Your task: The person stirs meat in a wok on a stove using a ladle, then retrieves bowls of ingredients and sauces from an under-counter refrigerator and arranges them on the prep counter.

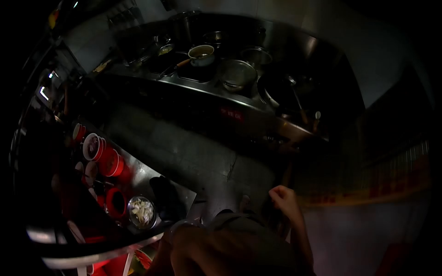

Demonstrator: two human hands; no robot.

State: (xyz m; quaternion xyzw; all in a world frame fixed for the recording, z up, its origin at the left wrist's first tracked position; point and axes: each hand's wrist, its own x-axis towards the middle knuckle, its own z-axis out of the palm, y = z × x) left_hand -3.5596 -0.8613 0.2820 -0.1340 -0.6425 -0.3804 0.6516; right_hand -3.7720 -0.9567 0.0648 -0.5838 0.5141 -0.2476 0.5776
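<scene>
My right hand (284, 199) is at the lower right of centre, raised in front of my body, with its fingers curled together. Whatever it may hold is too dark to make out. At the bottom centre, dim skin-toned shapes run beside my clothing, and my left hand's fingers cannot be picked out among them. A metal table (184, 195) stands at the lower left. On it, a clear round bowl (142, 212) holds pale chopped pieces. Dark cloth-like material (163, 195) lies next to the bowl.
Several red containers with pale rims (94, 146) stand on the left table. Across the grey floor (175, 133), a long stove counter (202, 92) bears a small pot with a wooden handle (201, 56), a large pot (237, 76) and a wok with a ladle (294, 92).
</scene>
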